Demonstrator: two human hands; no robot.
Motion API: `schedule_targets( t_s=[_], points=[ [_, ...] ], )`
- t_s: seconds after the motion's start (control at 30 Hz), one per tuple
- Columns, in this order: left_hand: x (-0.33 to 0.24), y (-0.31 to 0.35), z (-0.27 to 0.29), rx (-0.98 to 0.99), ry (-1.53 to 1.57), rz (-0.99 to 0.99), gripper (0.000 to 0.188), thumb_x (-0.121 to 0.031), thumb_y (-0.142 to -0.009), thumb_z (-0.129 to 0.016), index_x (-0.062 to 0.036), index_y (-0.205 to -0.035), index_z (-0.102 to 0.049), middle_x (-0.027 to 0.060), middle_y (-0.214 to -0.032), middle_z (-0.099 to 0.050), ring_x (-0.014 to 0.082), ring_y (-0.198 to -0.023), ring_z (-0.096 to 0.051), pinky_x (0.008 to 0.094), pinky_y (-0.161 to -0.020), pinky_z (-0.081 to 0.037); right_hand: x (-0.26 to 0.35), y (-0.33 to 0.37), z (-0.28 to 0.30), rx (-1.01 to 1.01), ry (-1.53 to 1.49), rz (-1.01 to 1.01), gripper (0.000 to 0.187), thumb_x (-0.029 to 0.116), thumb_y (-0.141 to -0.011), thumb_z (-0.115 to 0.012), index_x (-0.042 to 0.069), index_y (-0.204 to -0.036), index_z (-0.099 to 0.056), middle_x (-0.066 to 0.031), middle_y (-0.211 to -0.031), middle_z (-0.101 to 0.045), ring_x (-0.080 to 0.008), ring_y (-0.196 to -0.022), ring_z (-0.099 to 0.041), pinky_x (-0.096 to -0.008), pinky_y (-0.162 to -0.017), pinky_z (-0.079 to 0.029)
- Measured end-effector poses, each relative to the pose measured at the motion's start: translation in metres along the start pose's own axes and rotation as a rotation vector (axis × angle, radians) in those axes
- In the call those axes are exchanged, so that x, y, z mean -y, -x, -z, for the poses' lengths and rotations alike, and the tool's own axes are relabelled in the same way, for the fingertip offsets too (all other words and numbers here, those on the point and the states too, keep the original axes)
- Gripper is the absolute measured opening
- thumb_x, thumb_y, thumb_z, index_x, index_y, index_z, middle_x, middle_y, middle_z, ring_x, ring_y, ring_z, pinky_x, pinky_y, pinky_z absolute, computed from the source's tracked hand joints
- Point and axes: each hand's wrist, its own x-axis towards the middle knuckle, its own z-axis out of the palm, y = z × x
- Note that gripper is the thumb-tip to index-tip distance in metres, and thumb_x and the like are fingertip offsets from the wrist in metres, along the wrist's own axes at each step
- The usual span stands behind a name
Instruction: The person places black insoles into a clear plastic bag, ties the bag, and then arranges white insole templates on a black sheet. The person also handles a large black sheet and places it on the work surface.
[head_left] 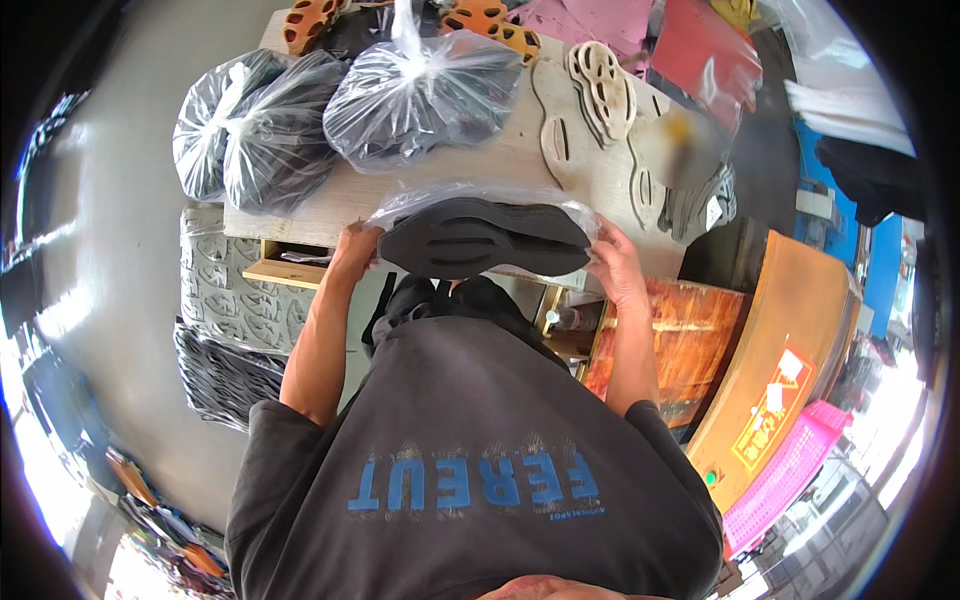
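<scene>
Between my hands, at the table's near edge, is a clear plastic bag point(450, 194) with a stack of black sole-shaped foam pieces point(484, 237) in it. The pieces have long slots cut through them. My left hand point(355, 250) is closed on the bag's left side. My right hand point(617, 262) grips the opposite side, its fingers bent against the plastic. Some fingertips are hidden behind the bag. Beyond it, two tied clear bags full of dark pieces, a left bag point(262, 130) and a middle bag point(425, 95), rest on the wooden table point(490, 165).
Beige slotted cut-outs point(603, 90) and a grey stack point(700, 208) lie at the table's right. A drawer point(285, 270) juts out at the left, above cut-out sheets point(240, 290). On the right stand an orange-brown panel point(745, 350) and a pink basket point(785, 480).
</scene>
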Motion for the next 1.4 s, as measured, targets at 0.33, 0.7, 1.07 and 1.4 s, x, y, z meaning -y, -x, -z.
schedule_targets(
  t_s=[0.33,0.7,1.07,1.4],
  points=[
    [0.042,0.041,-0.039,-0.113,-0.070,-0.250,0.053,-0.036,-0.093,-0.077,0.0000,-0.131,-0.069,0.0127,-0.120,-0.078,0.0212,-0.108,-0.071,0.0364,-0.093,-0.056,-0.092,-0.005,-0.005,-0.186,-0.018,0.041,0.011,0.013,-0.098,-0.063,0.003,-0.101,-0.062,-0.0053,-0.096,-0.065,-0.0147,-0.084,-0.062,-0.0343,-0.077,-0.060],
    [0.030,0.057,-0.028,0.135,0.949,0.123,0.015,-0.022,-0.102,-0.060,-0.0095,-0.106,-0.066,0.0015,-0.088,-0.068,0.0177,-0.074,-0.066,0.0328,-0.062,-0.054,-0.123,0.006,-0.031,-0.208,-1.074,-0.030,0.021,0.018,-0.107,-0.054,0.002,-0.116,-0.065,-0.0082,-0.105,-0.072,-0.0227,-0.094,-0.070,-0.0407,-0.086,-0.057],
    [0.032,0.093,-0.082,-0.084,-0.932,-1.058,0.051,-0.021,-0.087,-0.074,-0.0036,-0.134,-0.062,0.0248,-0.123,-0.067,0.0404,-0.114,-0.067,0.0523,-0.094,-0.056,-0.103,0.017,-0.046,-0.233,-0.038,0.031,0.028,0.023,-0.096,-0.072,0.002,-0.113,-0.065,-0.0053,-0.100,-0.070,-0.0190,-0.088,-0.070,-0.0379,-0.077,-0.060],
    [0.016,0.073,-0.078,-0.095,-1.061,-1.084,0.021,-0.012,-0.079,-0.066,-0.0065,-0.096,-0.077,0.0205,-0.109,-0.074,0.0417,-0.104,-0.070,0.0540,-0.090,-0.055,-0.116,0.040,-0.034,-0.307,-0.035,0.085,0.023,0.022,-0.098,-0.073,0.002,-0.090,-0.066,-0.0044,-0.081,-0.066,-0.0149,-0.070,-0.065,-0.0325,-0.066,-0.054]
  ],
)
